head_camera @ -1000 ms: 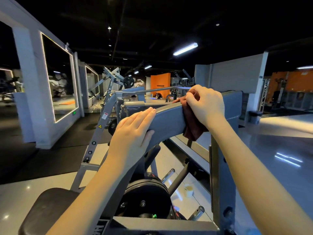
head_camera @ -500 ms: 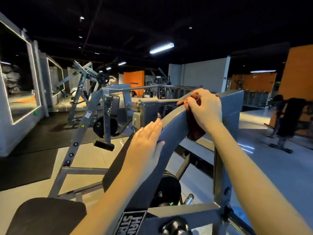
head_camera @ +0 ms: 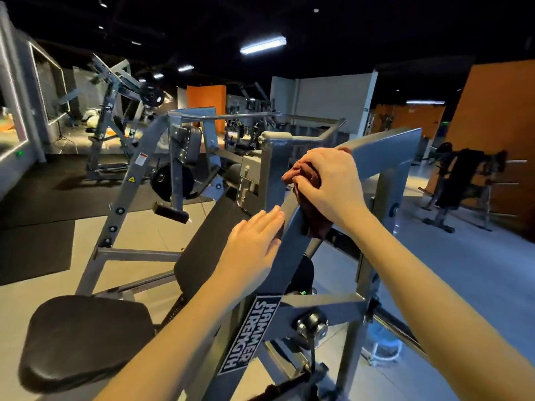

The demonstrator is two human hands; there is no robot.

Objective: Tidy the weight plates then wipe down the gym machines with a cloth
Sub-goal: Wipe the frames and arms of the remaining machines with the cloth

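**Spotter:** Your right hand [head_camera: 327,183] is curled over the top edge of the machine's curved grey arm [head_camera: 385,157]. Its fingers are closed round the reddish-brown cloth [head_camera: 314,224], which hangs down the arm's far side.

**You:** And the other?

**Spotter:** Your left hand [head_camera: 254,244] lies flat against the near side of the same arm, lower down. Its fingers are straight and it holds nothing. It looks like a brace.

**You:** Which step is this?

**Spotter:** Wiping, I'd judge, not the plates. One weight plate [head_camera: 170,182] sits on the left side of the frame, beyond the back pad [head_camera: 208,247]. I can't tell from here whether the tidying is finished.

**You:** What next?

**Spotter:** Probably draw the cloth along the arm's top edge toward its lower end, by the Hammer Strength label [head_camera: 254,334]. That calls for firm pressure through your palm. You'd also need your left hand off the path before the cloth reaches it. The seat pad [head_camera: 86,337] would be a fair surface to take afterwards.
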